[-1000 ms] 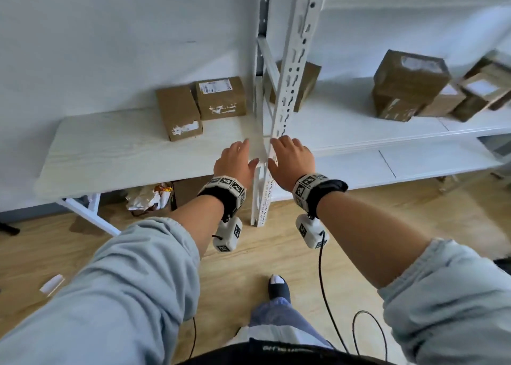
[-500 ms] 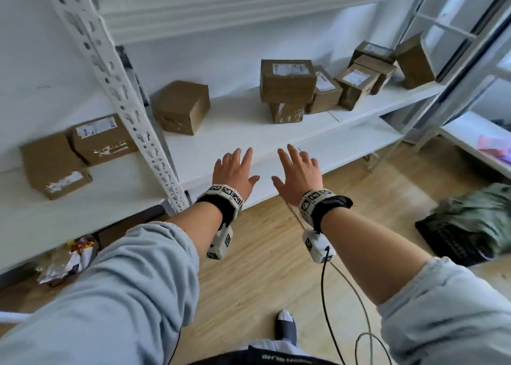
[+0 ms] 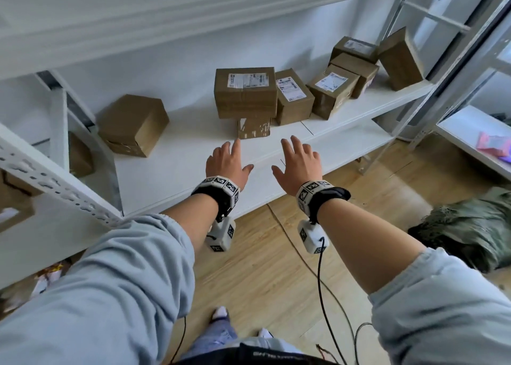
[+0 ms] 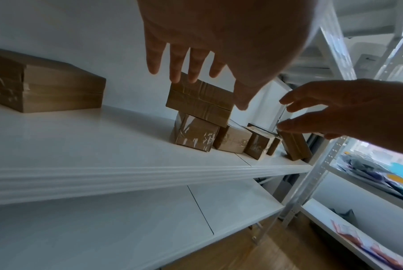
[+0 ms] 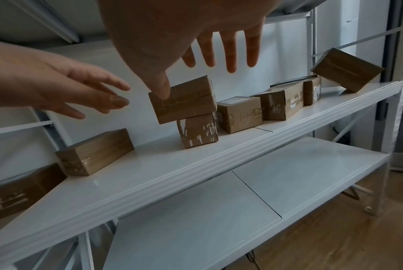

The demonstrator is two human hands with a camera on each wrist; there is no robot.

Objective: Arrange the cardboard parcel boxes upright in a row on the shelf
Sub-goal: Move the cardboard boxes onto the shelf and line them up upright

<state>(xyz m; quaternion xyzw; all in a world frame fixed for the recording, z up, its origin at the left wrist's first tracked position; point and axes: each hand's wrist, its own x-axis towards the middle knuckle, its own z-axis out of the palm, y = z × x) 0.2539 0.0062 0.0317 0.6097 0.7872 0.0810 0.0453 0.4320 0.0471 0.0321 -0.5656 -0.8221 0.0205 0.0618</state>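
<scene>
1. Both hands are empty, with fingers spread and straight: the left hand (image 3: 227,162) and the right hand (image 3: 300,163) hover apart over the front edge of the white metal shelf (image 3: 177,171), touching no box.
2. The brown cardboard parcel boxes are scattered along that shelf. A wide taped box with a shipping label (image 3: 245,92) sits tilted on a smaller box wrapped in clear tape (image 3: 253,127), just beyond the fingertips. One plain box (image 3: 133,124) lies well apart to the left; a cluster leans together at the right end.
3. The stacked box looks rigid and probably light, though its weight cannot be read from here. Its glossy tape may be slick.
4. Best hold, in my judgement: palms on the two short side faces, lifting it straight off so the lower box is not dragged.
</scene>
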